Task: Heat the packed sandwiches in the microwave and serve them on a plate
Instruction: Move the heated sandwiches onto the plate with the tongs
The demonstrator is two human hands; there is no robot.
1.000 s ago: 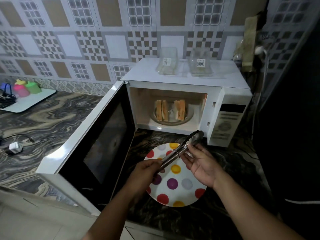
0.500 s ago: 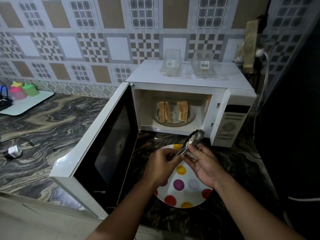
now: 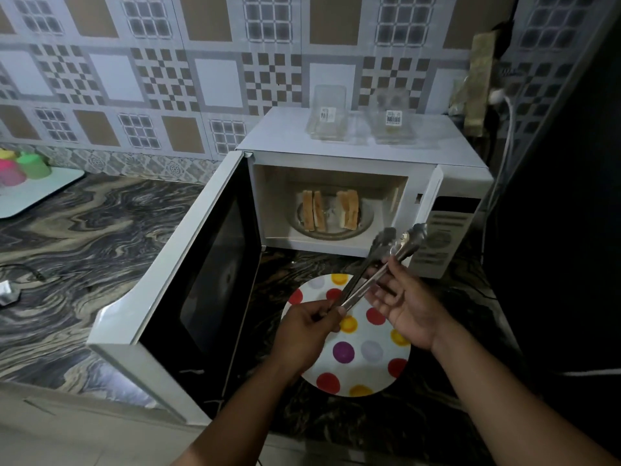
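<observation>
The sandwiches [image 3: 331, 210] are being kept inside the open microwave [image 3: 363, 183], standing on edge in two pairs on its round glass turntable [image 3: 331, 232]. In the head view, metal tongs [image 3: 376, 267] are being held over the plate [image 3: 366, 341], their two scalloped tips parted and pointing up towards the microwave's control panel [image 3: 443, 240]. The handle end of the tongs is being gripped by the left hand [image 3: 307, 327], its fingers curled tightly around it. The middle of the tongs is being touched by the right hand [image 3: 408, 309], palm up, with loosely bent fingers [image 3: 378, 290] under one arm of the tool; whether they are pinching it cannot be told. The plate, round and white with red, yellow, purple and grey dots, is being partly covered by both hands. The microwave door [image 3: 188, 290], white-framed with dark glass, is being left swung wide to the left over the swirled marble-patterned counter [image 3: 84, 237]. Two clear plastic sandwich packs [image 3: 359, 121] with barcode labels are lying on the microwave top. Pink and green cups [image 3: 23, 166] are standing on a white tray [image 3: 33, 193] at the far left.
</observation>
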